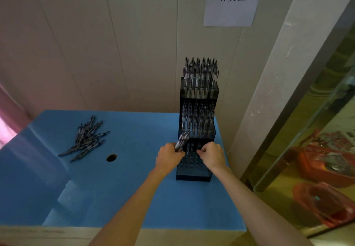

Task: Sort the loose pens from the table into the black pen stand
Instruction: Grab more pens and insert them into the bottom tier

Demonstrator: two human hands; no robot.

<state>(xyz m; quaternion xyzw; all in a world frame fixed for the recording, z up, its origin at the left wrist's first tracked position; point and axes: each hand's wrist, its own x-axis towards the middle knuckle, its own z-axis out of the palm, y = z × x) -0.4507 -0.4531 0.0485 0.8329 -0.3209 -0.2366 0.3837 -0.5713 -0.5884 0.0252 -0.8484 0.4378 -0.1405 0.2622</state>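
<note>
black tiered pen stand, left hand gripping pens, right hand pinching one

Pale panelled wall with white paper sign; blue-topped table; pink curtain left; glass door right.

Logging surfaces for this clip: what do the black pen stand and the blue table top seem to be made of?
Black pen stand: apparently smooth dark tinted plastic or acrylic; pens show faintly through its front walls. Blue table top: matte, looks like foam board or a soft sheet; no glare, with a cut round hole.
</note>
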